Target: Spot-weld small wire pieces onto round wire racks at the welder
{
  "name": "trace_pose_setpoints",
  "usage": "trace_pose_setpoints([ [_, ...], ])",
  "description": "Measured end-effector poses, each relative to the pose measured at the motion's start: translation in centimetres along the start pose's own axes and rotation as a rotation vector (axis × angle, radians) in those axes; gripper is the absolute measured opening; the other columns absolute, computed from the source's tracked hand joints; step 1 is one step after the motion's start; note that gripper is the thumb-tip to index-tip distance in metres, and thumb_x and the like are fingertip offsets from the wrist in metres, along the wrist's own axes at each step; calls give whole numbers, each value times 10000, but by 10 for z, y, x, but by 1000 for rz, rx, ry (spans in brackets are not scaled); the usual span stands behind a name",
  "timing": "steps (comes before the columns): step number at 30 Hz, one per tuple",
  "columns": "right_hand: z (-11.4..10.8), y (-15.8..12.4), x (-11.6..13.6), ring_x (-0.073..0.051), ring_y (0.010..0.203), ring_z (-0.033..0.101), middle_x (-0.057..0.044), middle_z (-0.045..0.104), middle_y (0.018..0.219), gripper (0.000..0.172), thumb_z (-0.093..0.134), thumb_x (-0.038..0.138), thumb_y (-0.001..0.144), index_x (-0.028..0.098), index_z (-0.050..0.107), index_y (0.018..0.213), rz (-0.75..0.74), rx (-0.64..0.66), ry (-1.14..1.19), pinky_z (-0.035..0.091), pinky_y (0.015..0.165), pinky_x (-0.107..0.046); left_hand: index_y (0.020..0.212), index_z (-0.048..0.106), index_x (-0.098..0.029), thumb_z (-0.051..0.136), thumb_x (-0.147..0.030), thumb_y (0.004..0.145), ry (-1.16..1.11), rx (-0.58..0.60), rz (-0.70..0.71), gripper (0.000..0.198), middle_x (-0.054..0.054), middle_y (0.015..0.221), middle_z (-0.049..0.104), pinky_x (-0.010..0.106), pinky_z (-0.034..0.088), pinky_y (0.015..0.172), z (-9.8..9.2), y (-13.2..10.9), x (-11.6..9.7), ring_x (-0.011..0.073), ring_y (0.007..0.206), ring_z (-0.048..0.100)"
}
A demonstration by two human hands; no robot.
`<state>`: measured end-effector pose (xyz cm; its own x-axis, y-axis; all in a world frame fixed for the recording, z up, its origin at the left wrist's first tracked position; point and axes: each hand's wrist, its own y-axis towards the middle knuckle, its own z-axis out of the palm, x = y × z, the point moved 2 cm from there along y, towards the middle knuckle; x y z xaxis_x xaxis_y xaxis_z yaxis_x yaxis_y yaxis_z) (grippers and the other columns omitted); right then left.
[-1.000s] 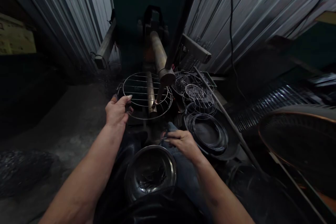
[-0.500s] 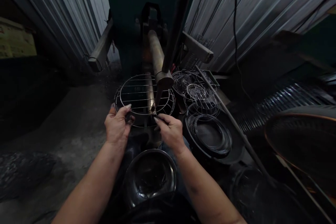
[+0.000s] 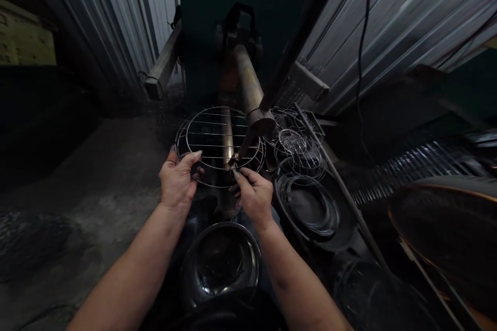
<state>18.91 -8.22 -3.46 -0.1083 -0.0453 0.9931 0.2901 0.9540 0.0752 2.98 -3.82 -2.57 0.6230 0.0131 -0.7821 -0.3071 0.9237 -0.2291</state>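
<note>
A round wire rack, with parallel bars across two rings, is held level in front of me. My left hand is closed on its near left rim, thumb on top. My right hand pinches at the near right rim, beside the electrode tips; what lies between its fingertips is too small to make out. The machine, which looks like a spot welder, has a thick upper arm above the rack and a thinner lower arm beneath it. Below my hands sits a shiny metal bowl with thin pieces inside.
At the right, wire racks are heaped behind coiled wire rings in a dark basin. A long bar slants past them. Farther right are stacked wire parts and a large round rim. A wooden beam juts out at left.
The view has shifted, so the machine and rack appear farther right. My right fingertips sit slightly closer to the rack's near rim. My left hand keeps its hold.
</note>
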Motion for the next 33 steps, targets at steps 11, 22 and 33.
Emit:
trace_pose_setpoints([
  [11,2,1,-12,-135,494,611,-19,681,686,246,676,387,760,157,706,842,-24,-54,76,501,461,-228,864,585,-176,830,-183,479,-4,-10,-28,456,-30,718,588,205,439,449,2,12,1,106,565,545],
  [22,5,9,-12,-148,511,628,-11,666,647,229,659,375,775,159,699,839,-41,-67,23,505,479,-235,784,549,-170,821,-189,440,23,-45,-86,439,-24,643,582,217,455,452,5,25,4,122,550,559],
  [33,6,17,-3,-122,425,561,41,584,508,190,633,352,741,165,667,739,-10,-90,43,447,455,-224,770,489,-194,811,-178,467,31,-61,-103,443,-31,628,552,215,429,451,8,27,7,129,553,556],
])
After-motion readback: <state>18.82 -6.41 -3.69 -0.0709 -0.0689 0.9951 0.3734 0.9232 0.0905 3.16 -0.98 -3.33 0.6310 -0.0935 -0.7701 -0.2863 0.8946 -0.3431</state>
